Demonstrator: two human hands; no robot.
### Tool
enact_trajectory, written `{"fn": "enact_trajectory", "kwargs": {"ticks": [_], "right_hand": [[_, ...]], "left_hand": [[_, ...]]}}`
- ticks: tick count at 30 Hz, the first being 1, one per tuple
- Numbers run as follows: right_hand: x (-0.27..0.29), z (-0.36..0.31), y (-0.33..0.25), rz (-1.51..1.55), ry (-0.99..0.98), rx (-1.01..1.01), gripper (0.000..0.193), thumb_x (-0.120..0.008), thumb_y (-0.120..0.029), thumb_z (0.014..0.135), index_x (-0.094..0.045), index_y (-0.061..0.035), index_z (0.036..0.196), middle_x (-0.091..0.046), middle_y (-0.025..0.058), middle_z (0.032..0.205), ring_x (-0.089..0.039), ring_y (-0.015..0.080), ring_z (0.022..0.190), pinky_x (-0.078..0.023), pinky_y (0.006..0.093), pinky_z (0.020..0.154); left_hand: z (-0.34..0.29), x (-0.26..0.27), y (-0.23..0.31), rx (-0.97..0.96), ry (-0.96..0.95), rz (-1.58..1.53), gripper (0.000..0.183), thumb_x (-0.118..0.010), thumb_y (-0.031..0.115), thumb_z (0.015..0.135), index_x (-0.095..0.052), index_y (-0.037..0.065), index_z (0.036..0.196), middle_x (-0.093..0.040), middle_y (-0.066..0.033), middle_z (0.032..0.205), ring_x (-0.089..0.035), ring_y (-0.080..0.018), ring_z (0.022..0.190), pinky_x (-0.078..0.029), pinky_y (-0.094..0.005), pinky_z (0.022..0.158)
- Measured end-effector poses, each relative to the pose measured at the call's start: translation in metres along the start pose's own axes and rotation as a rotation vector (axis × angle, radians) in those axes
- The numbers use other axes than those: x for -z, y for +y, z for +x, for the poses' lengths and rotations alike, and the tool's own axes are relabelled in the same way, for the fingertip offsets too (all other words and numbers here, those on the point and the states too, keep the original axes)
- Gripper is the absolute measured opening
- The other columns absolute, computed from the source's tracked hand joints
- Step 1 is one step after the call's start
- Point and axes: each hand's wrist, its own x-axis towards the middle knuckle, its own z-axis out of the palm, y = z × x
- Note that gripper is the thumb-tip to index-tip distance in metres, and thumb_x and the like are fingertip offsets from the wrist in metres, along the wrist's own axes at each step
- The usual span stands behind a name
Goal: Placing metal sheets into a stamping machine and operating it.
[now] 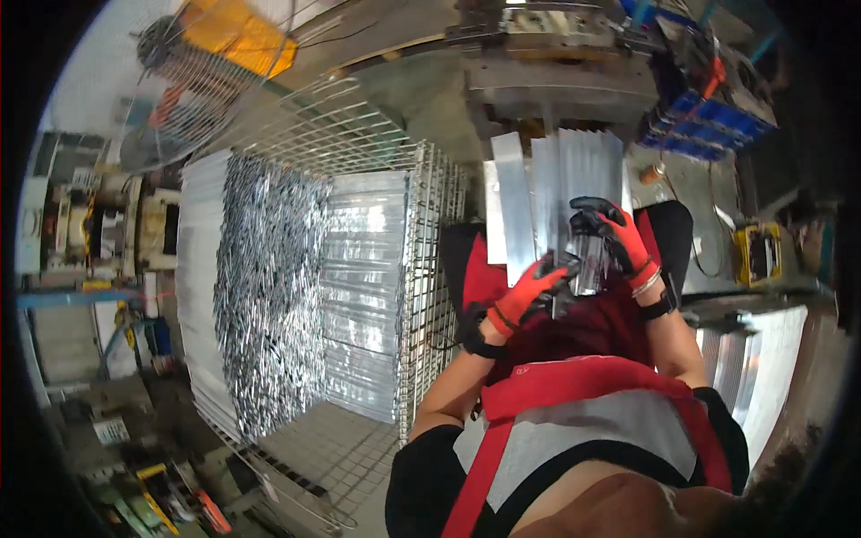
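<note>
At the far left, a round fan with a pale wire guard (193, 99) stands near a yellow-orange plastic bin (242, 36). Nearer, to the left of the person, a large cage of pale metal wire (430, 278) holds dense stacks of long silvery metal strips. One stack, with its glittering narrow ends showing (273, 305), lies left of another whose smoother, shiny faces show (363, 296).

Right of the cage sits the person in a red apron (574, 377). In front of the lap, a row of flat silvery metal strips (587, 161) lies side by side, lengthwise from near to far. At its left side, one wider-looking grey strip (513, 206) lies slightly slanted.

The left hand (545, 282), in a red glove with black fingers, is at the near end of the row, its fingers partly curled; whether they have hold of a strip cannot be told. The right hand (614, 231), gloved alike, is a little farther and to the right, fingers bent over the row; whether it grips or only touches cannot be told either.

Beyond the strips is a dark metal bench (565, 81). To the far right are blue plastic bins (708, 125), and nearer, a yellow open-fronted box (762, 251).
</note>
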Motion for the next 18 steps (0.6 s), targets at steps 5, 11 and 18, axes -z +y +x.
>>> {"fn": "enact_trajectory", "kwargs": {"ticks": [5,11,18], "right_hand": [[0.064,-0.012,0.033,-0.718,0.628,0.138,0.047,-0.069,-0.026,0.081,-0.054,-0.0031,0.12,-0.061,0.0193,0.107,-0.06,0.0293,0.097,-0.047,0.0349,0.081],[0.061,0.002,0.04,-1.345,0.572,-0.082,0.083,-0.073,-0.045,0.072,-0.037,-0.005,0.135,-0.051,0.0235,0.119,-0.053,0.037,0.109,-0.044,0.0417,0.091],[0.089,0.0,0.046,-1.296,0.625,-0.022,0.058,-0.065,-0.03,0.078,-0.046,-0.0048,0.127,-0.056,0.0194,0.114,-0.055,0.0357,0.105,-0.045,0.0409,0.089]], "left_hand": [[0.001,-0.002,0.047,0.209,0.594,1.204,0.079,-0.064,0.066,0.071,-0.054,-0.003,0.108,-0.063,-0.0217,0.098,-0.062,-0.0341,0.091,-0.048,-0.0401,0.077],[0.031,0.051,0.01,0.212,0.633,1.657,0.097,-0.063,0.074,0.061,-0.048,-0.005,0.115,-0.061,-0.0219,0.099,-0.061,-0.0344,0.091,-0.049,-0.0428,0.077],[0.029,0.038,0.012,-0.09,0.696,1.647,0.08,-0.065,0.061,0.072,-0.047,0.001,0.121,-0.061,-0.0175,0.103,-0.062,-0.031,0.092,-0.05,-0.0401,0.078]]}}
